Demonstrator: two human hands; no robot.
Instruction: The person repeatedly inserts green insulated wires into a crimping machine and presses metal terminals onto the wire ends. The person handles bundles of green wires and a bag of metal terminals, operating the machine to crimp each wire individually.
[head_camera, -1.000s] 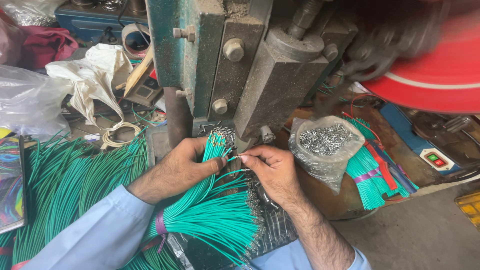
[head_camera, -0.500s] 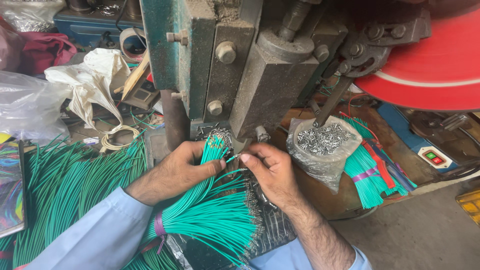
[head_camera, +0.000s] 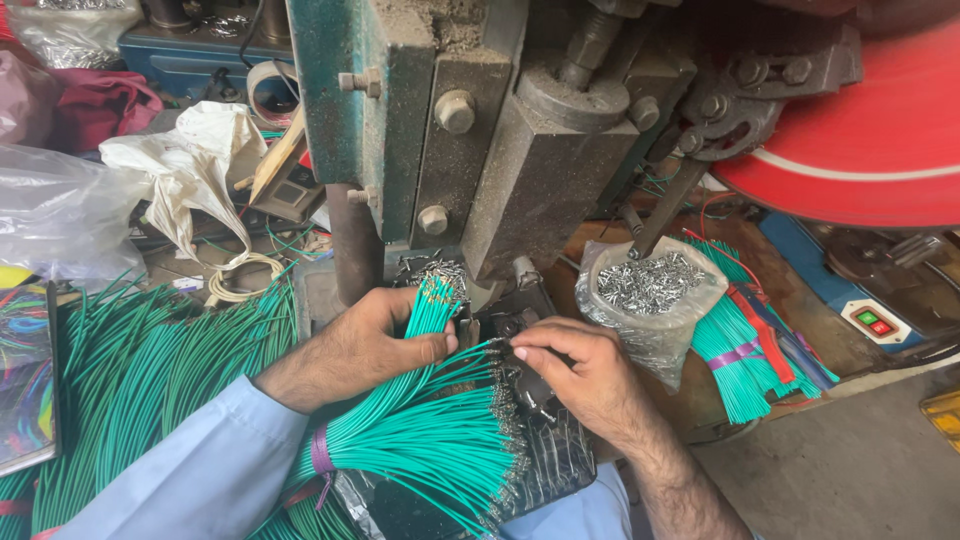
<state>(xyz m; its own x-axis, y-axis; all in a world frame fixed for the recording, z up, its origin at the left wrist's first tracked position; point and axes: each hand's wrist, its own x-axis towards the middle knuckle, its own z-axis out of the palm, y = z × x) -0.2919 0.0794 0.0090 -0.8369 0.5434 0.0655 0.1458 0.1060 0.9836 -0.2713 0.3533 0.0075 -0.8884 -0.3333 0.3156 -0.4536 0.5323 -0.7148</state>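
Observation:
My left hand (head_camera: 370, 345) grips a bunch of green wires (head_camera: 432, 305) whose tips point up at the base of a grey press machine (head_camera: 520, 150). From that hand a tied bundle of green wires (head_camera: 420, 440), bound with a purple band, fans out toward me with small metal ends on its tips. My right hand (head_camera: 575, 370) pinches the tip of one green wire just right of the left hand, above a dark tray (head_camera: 550, 455). Both hands sit close together in front of the press.
A clear bag of small metal terminals (head_camera: 650, 290) stands right of the hands. Another tied green wire bundle (head_camera: 735, 350) lies beyond it. Loose green wires (head_camera: 130, 380) spread at the left. A large red wheel (head_camera: 860, 140) and a box with red and green buttons (head_camera: 875, 322) are at the right.
The camera has drifted slightly, and the linkage by the red wheel has come to rest after blurring. My right hand's fingertips shifted a little at the wire tip; my left hand keeps its grip.

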